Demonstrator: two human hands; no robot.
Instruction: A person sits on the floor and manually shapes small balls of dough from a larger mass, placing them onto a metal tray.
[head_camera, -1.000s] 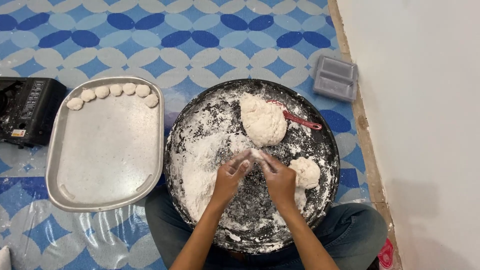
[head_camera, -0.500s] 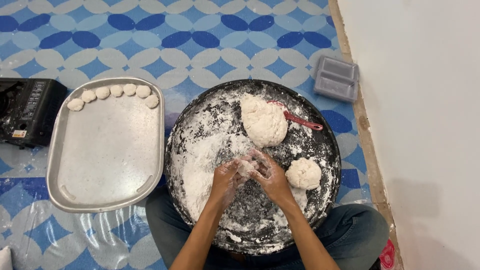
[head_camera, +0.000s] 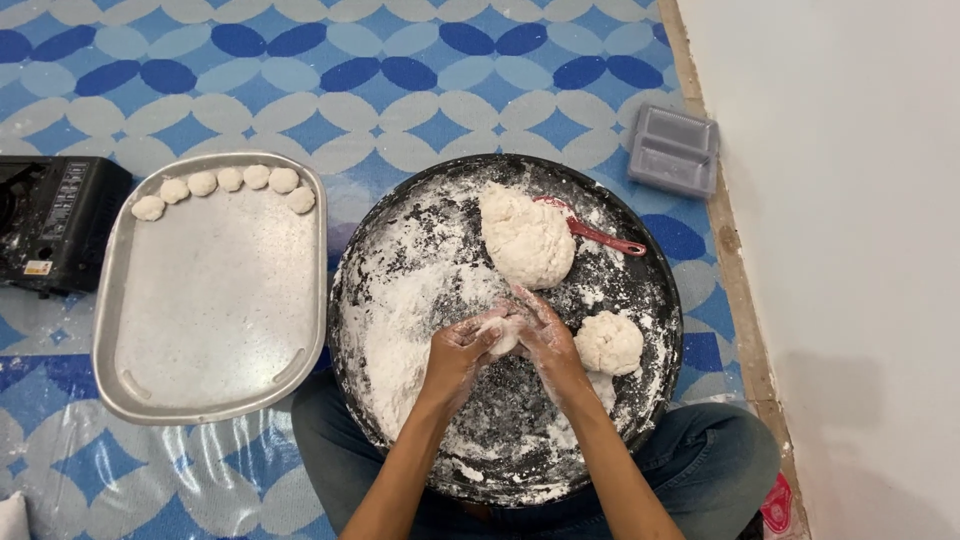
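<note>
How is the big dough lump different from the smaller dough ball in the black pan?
The big dough lump is larger and rough-shaped; the smaller dough ball is rounder. The lump lies at the far side touching a red spatula; the ball sits beside the right hand. Both are white and floury.

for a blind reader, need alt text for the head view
Both hands, left hand and right hand, press a small dough piece over a floured round black pan; two bigger dough lumps sit in it, beside a metal tray.
</note>
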